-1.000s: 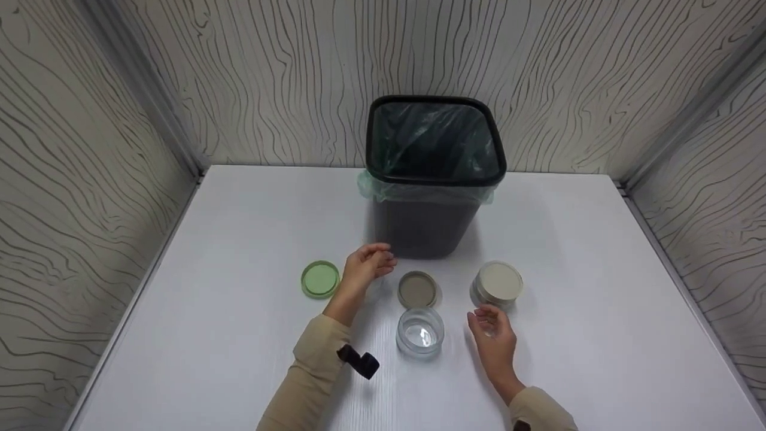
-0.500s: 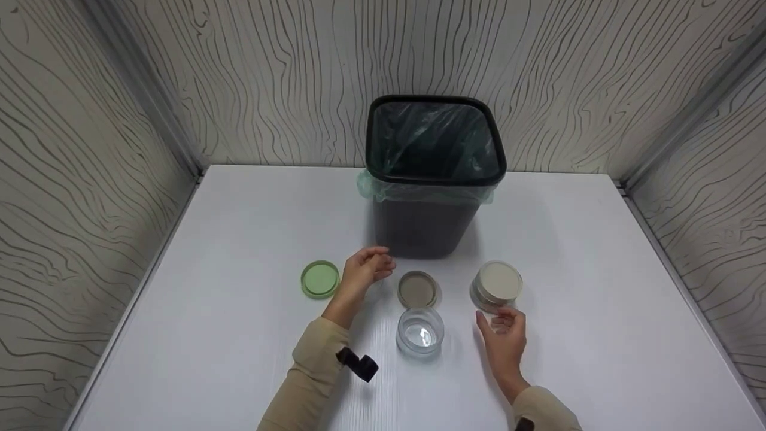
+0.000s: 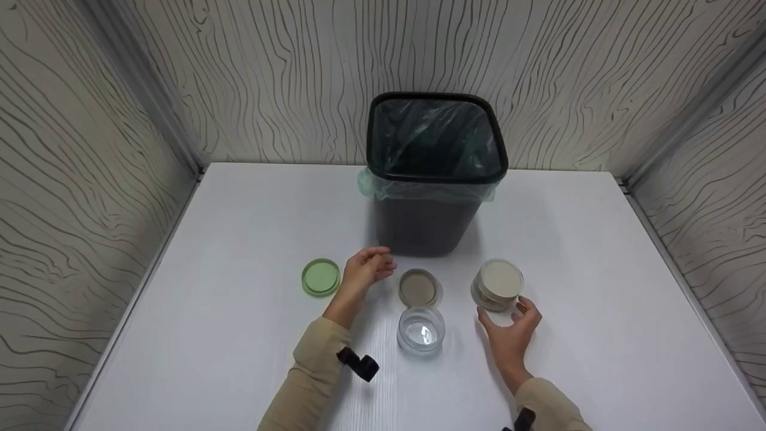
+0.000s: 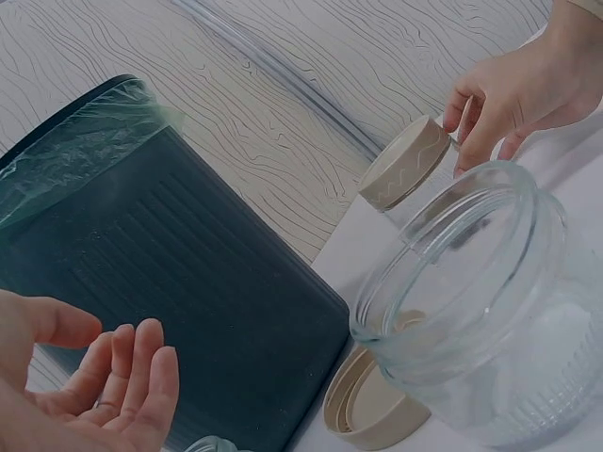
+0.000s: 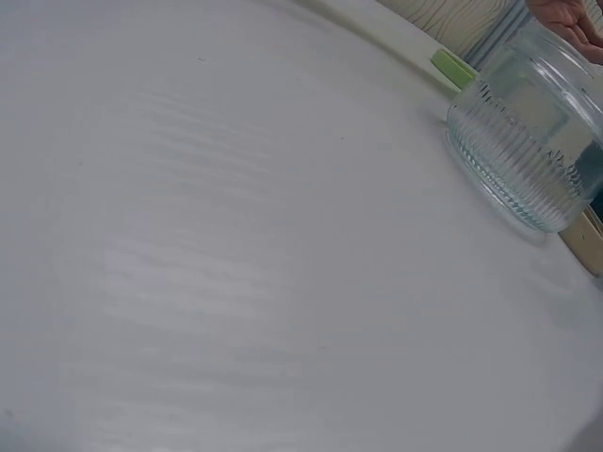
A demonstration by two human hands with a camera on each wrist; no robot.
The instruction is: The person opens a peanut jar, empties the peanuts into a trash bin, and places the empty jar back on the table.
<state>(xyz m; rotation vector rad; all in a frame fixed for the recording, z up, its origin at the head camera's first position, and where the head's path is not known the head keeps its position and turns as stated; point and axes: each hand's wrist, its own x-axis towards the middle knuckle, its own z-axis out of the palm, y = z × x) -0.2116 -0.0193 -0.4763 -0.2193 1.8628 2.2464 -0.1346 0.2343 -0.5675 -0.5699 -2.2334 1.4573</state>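
Note:
My right hand [image 3: 516, 334] is at the near side of a glass jar [image 3: 495, 299] with a beige lid [image 3: 501, 280], thumb and fingers spread at its sides. In the left wrist view its fingertips [image 4: 471, 151] overlap the glass just below that lid. My left hand [image 3: 366, 267] hangs with loosely bent fingers and holds nothing, before the dark bin. An uncapped glass jar [image 3: 421, 342] stands upright between the hands. Just behind it a taupe lid [image 3: 418, 288] lies with its rim up. A green lid [image 3: 320, 278] lies left of my left hand.
A dark bin [image 3: 419, 227] lined with a thin green bag [image 3: 383, 187] stands at the back of the white table [image 3: 251, 227]. Wood-patterned panels [image 3: 287, 78] enclose the back and sides. A clear glass edge [image 4: 212, 443] shows below my left hand.
My right hand has moved rightward, and its thumb and fingers have spread wider around the near side of the beige-lidded jar. The left hand has stayed almost in place.

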